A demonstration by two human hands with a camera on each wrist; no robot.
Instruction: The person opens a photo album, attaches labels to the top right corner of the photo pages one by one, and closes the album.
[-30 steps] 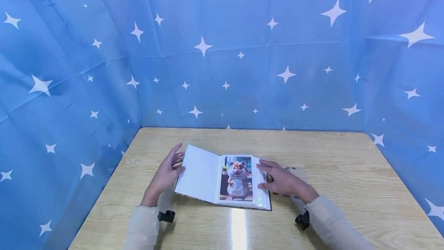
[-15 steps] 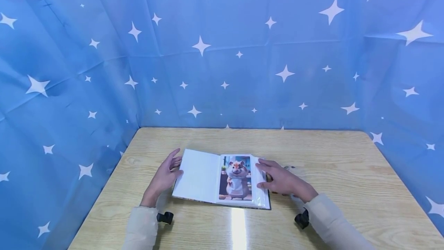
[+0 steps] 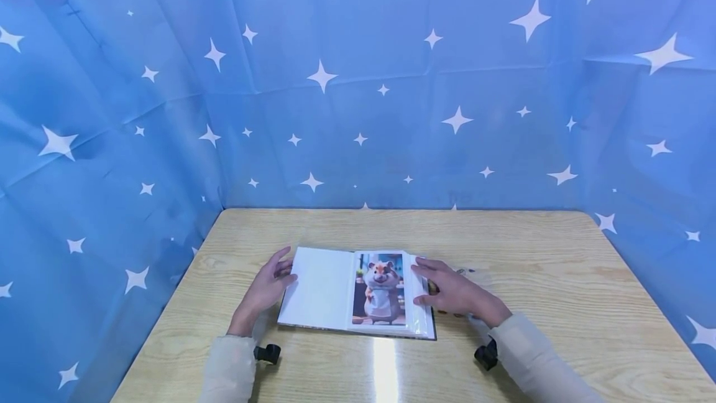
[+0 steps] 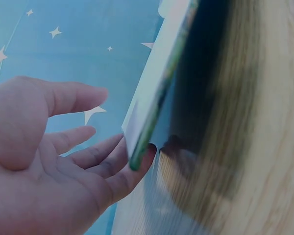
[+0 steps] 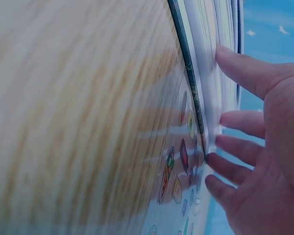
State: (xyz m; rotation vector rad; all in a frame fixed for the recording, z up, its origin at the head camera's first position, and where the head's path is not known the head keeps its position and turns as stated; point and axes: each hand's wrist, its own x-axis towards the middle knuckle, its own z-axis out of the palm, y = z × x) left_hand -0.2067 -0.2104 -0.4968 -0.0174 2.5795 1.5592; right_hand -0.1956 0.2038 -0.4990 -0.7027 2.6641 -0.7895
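Observation:
A photo album (image 3: 316, 291) lies spread on the table, its white inner cover on the left. On the right, a plastic sleeve holds a picture of a hamster in an apron (image 3: 383, 291). My left hand (image 3: 264, 294) is at the cover's left edge; in the left wrist view its fingers reach under the cover edge (image 4: 157, 83) while the thumb stays apart from it. My right hand (image 3: 454, 291) rests its extended fingertips on the album's right page edges. Beneath that hand, partly hidden, lies a clear sheet of food stickers (image 5: 171, 181).
The wood-grain table (image 3: 531, 254) extends around the album on every side. A blue curtain with white stars (image 3: 347, 98) hangs behind and beside it. A black wrist mount (image 3: 268, 353) shows under the left wrist, with another mount (image 3: 486, 355) under the right.
The album's left cover has come down from a tilt to lie flatter, and my left hand has lowered with it. My right hand has stayed nearly still.

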